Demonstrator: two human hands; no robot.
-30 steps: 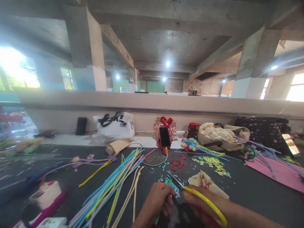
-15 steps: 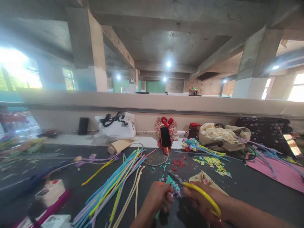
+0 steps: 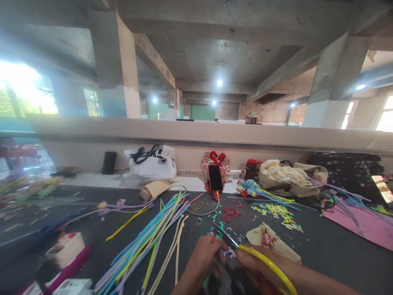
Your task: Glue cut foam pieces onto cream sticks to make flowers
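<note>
Left hand is curling nearly closed, apparently pinching a teal strip; most of it is hiding in the fist. Right hand is wrapping closed around the yellow handle of the scissors, fingers partly hidden. Blades are pointing up-left, just beside the left fingertips; can't tell how far apart they are. Step looks like snipping the strip into short bits; another cut would call for feeding a little strip out and keeping fingertips clear of the blades. Strip is looking thin and fuzzy, its length unclear.

Lilac bits are lying just beyond the hands, with green bits and red bits scattering farther out. Yellow-green bits are heaping to the right, past a cream wrapper. Long fuzzy stems are fanning out on the left. Phone is leaning upright at the back.
</note>
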